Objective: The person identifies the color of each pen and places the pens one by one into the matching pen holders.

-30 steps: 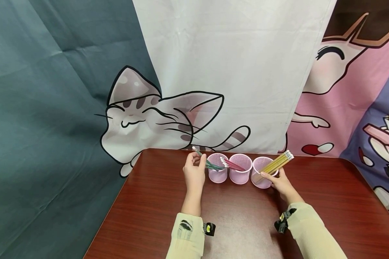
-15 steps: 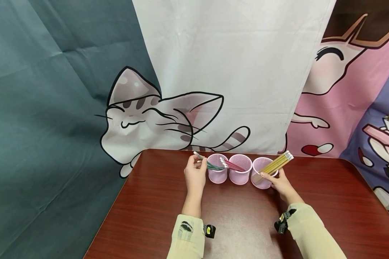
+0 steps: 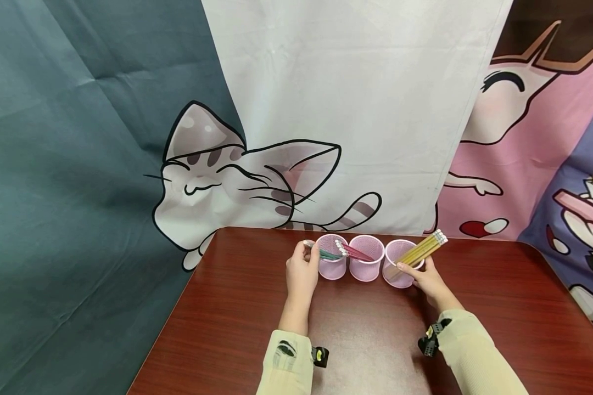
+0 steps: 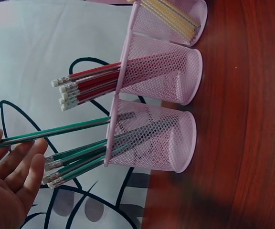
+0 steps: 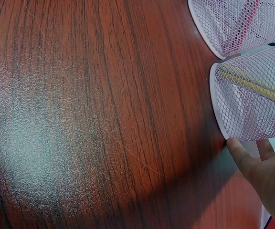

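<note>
Three pink mesh pencil cups stand in a row at the table's far side. My left hand (image 3: 301,272) pinches a green pencil (image 4: 63,129) near its eraser end. The pencil's lower end is inside the left cup (image 3: 333,269), where several other green pencils (image 4: 78,164) lean. Red pencils (image 3: 358,253) with white erasers lean in the middle cup (image 3: 365,271). My right hand (image 3: 432,281) holds the side of the right cup (image 3: 398,280), thumb near its rim; some fingers are hidden behind the mesh. Yellow pencils (image 3: 421,250) slant rightward out of that cup.
The reddish-brown wooden table (image 3: 227,307) spreads out in front of the cups and to both sides. Right behind its far edge hangs a printed cloth (image 3: 365,109) with a cartoon cat. Dark cameras (image 3: 320,356) are strapped to both wrists.
My left hand has moved a little right and down toward the left cup, and the green pencil it pinches has sunk lower and tilted flatter. The right hand and the cups have stayed put.
</note>
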Motion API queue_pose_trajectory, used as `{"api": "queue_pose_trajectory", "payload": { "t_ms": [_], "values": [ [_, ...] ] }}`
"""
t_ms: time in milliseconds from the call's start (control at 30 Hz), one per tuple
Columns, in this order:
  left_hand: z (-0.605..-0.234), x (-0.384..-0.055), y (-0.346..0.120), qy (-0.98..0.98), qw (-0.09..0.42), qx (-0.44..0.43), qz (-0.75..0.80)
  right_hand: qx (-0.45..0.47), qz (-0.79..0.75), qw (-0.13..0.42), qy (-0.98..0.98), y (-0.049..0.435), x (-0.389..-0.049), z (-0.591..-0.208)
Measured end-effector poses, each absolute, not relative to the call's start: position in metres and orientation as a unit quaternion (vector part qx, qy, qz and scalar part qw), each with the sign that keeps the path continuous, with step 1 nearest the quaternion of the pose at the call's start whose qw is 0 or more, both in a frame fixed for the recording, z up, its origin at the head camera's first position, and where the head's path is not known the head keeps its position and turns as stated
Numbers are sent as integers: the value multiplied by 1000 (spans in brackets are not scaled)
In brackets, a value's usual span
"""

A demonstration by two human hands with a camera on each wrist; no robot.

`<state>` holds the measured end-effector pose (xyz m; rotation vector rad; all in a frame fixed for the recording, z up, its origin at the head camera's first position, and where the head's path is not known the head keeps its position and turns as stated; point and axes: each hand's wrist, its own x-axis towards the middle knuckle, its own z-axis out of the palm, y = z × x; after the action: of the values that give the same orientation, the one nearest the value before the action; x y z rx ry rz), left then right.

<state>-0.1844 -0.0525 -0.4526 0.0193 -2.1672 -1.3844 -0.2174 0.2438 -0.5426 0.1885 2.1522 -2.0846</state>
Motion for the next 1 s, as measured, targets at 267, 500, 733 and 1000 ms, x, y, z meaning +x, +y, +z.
{"api": "queue_pose_trajectory", "payload": {
  "t_ms": [267, 500, 733, 1000],
  "values": [
    [-461, -186, -50, -815, 280, 1, -507, 65, -689, 71, 719, 243, -216, -540],
    [-466, -188, -49, -806, 273, 9, -526, 62, -685, 65, 723, 242, -214, -539],
    [-475, -190, -46, -811, 293, -6, -507, 63, -681, 67, 726, 243, -215, -540],
    [-482, -190, -44, -840, 297, 4, -454, 63, -683, 66, 724, 242, -215, -539]
  ]
}}
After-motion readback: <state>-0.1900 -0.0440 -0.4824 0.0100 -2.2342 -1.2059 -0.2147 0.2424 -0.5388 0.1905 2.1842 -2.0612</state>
